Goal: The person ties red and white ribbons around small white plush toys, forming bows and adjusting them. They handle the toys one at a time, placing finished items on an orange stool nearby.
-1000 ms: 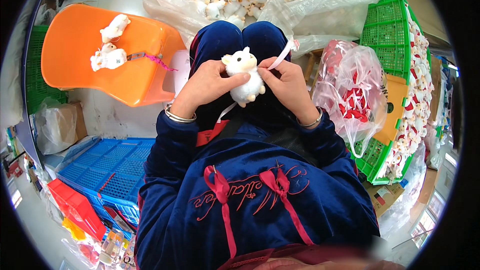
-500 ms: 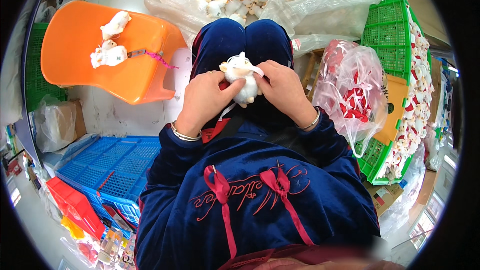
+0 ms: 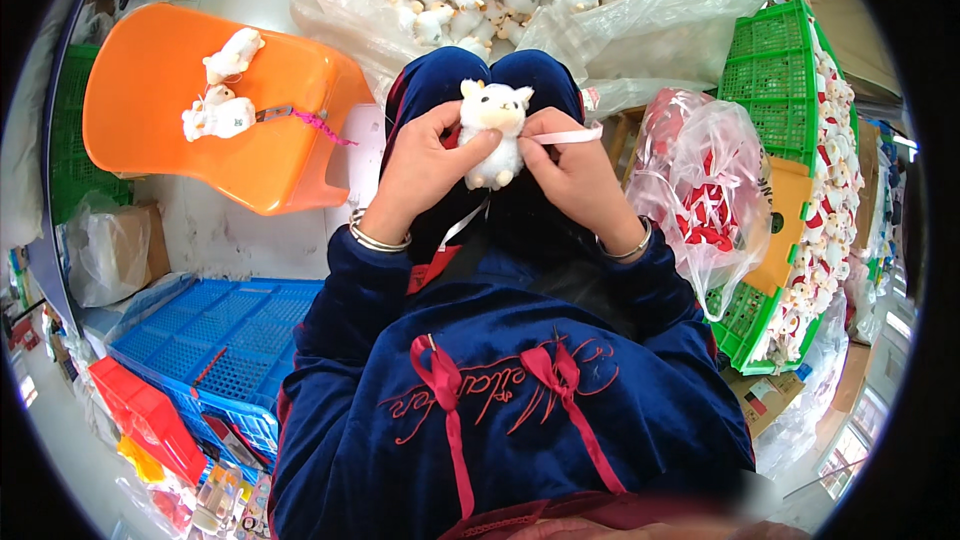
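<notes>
Ribbon (image 3: 573, 136) swung to three o'clock of plush toy (image 3: 493, 110); left hand (image 3: 420, 168) clamped toy, right hand (image 3: 582, 178) pinched ribbon; light tension seemed best.

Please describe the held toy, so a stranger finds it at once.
Find the dark blue trousers, upper middle. Over them, between the left hand and right hand, is a small white toy animal. Unlike the two toys on the orange chair, it is held, facing the camera.

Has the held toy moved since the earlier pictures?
Yes, up in view: the white toy now ends above the lower edge of the orange chair; earlier, about level.
</notes>
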A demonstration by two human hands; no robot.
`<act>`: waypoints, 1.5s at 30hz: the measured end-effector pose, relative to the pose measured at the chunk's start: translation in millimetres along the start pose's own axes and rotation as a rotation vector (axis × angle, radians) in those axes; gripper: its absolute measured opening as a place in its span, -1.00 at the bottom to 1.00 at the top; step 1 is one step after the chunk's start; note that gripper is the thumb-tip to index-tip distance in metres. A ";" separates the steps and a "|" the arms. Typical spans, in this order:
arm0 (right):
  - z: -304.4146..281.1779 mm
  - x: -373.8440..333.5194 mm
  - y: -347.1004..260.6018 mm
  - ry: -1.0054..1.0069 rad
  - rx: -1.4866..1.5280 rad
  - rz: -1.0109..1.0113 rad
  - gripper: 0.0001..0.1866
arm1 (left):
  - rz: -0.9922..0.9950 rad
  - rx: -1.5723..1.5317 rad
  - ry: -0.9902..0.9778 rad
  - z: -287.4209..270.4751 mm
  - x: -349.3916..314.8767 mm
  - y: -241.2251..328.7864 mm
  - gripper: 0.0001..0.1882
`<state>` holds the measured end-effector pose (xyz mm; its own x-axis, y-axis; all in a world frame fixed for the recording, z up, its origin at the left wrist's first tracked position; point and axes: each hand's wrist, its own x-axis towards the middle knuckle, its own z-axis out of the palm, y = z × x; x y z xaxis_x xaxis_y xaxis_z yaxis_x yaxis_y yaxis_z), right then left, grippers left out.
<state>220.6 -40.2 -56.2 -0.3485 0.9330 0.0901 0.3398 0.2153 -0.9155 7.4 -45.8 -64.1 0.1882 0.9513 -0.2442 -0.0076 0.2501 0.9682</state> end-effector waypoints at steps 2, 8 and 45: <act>8.2 3.3 5.2 0.008 -0.187 -0.085 -0.88 | 0.017 0.372 0.043 -5.8 2.2 4.3 -0.54; 12.0 5.6 0.1 0.031 -0.148 -0.023 -0.88 | -0.126 0.634 0.042 -16.1 -3.5 8.5 -0.48; 13.0 3.7 3.4 0.050 -0.030 0.011 -0.91 | 0.035 0.664 0.073 -1.9 6.7 4.3 -0.62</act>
<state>209.1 -39.7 -64.1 -0.3009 0.9484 0.1003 0.3692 0.2128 -0.9046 6.8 -38.0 -61.7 0.1318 0.9724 -0.1927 0.5978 0.0771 0.7979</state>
